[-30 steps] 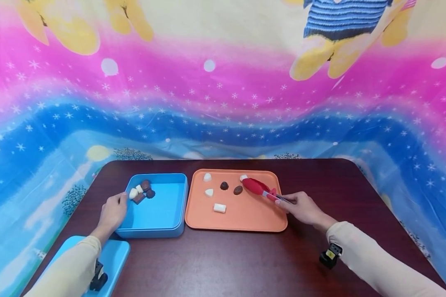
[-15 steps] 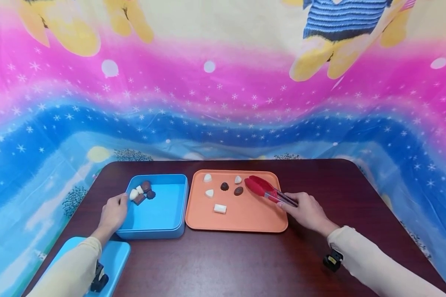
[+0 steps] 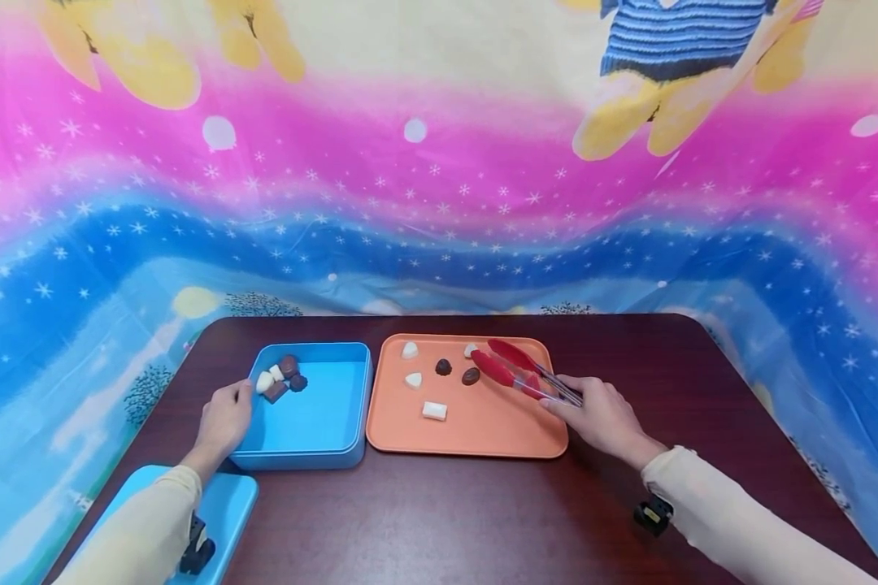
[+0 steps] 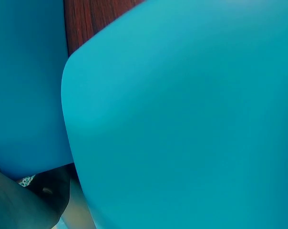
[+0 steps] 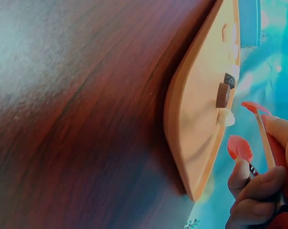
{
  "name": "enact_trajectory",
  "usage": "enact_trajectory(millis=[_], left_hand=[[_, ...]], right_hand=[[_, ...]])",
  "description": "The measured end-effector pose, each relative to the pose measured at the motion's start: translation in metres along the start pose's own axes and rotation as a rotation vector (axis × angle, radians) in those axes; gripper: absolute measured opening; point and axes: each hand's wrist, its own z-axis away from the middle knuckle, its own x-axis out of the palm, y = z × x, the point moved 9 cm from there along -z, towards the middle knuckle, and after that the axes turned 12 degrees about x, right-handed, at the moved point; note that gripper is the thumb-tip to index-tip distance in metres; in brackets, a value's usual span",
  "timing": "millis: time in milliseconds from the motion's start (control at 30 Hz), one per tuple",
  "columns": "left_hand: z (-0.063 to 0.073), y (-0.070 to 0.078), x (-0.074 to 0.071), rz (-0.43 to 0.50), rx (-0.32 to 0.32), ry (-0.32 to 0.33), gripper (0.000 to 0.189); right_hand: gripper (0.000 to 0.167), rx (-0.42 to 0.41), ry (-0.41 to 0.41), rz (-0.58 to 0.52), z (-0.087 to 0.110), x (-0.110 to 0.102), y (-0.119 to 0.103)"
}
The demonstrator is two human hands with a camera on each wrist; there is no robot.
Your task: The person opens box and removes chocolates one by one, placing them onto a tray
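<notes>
On the dark table [image 3: 439, 520], at frame right, I see the right hand [image 3: 603, 414] holding spread tongs [image 3: 493, 369]. At frame left, the left hand [image 3: 223, 418] grips the blue box [image 3: 300, 461].

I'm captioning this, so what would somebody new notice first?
The pink and blue cloth behind the table probably jumps out first. Next come red tongs, spread open in the right hand above an orange tray of brown and white sweets. Left of the tray sits a blue box, the left hand at its rim.
</notes>
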Motion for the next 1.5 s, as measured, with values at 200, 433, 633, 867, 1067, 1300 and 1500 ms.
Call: enact_trajectory(millis=[200,433,633,867,1067,1300,1500], left_hand=[[0.001,0.001,0.0,0.009,0.006,0.0,0.069],[0.0,-0.001,0.0,0.005,0.008,-0.003,0.069],[-0.002,-0.002,0.0,0.0,0.016,0.001,0.069],[0.0,0.0,-0.001,-0.001,0.023,0.017,0.068],[0.002,0.002,-0.003,-0.009,0.026,0.021,0.065],[0.0,0.001,-0.001,-0.013,0.029,0.01,0.067],[-0.001,-0.001,-0.001,-0.012,0.026,0.017,0.066]], right_hand=[[0.074,-0.004,-0.005,0.008,0.006,0.003,-0.012],[0.081,-0.032,-0.017,0.006,0.011,0.011,-0.03],[0.085,-0.033,-0.04,-0.009,0.014,0.016,-0.044],[0.082,-0.078,-0.024,0.005,0.017,0.02,-0.064],[0.085,-0.109,-0.037,-0.038,0.021,0.027,-0.078],[0.082,-0.148,-0.02,-0.051,0.025,0.038,-0.094],[0.065,-0.204,0.004,-0.043,0.028,0.046,-0.113]])
